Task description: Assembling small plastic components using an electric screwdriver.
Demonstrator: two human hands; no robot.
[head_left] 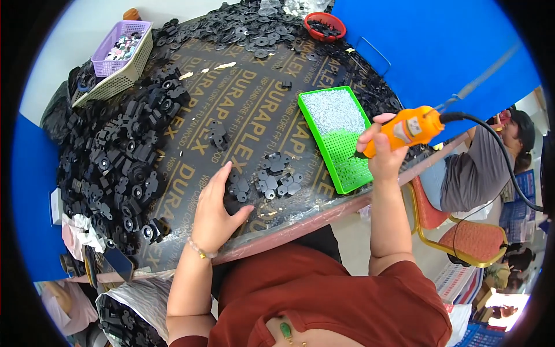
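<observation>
My right hand (386,151) is wrapped round an orange electric screwdriver (411,128), whose dark tip points down and left over the green tray (340,184). Small silvery screws (335,110) fill the tray's far part; its perforated near part is mostly bare. On the table, my left hand (215,205) has its fingers stretched and thumb spread, next to a black plastic part (238,188). Whether the fingertips touch that part I cannot tell. Several similar black parts (276,180) lie just right of it, and another black piece (218,135) sits farther back.
A large heap of black parts (124,168) covers the table's left side. Black discs (248,29) are piled at the back, beside a red bowl (325,39). Baskets (110,66) stand back left. The screwdriver's cable (491,130) loops right, near a seated person (480,173).
</observation>
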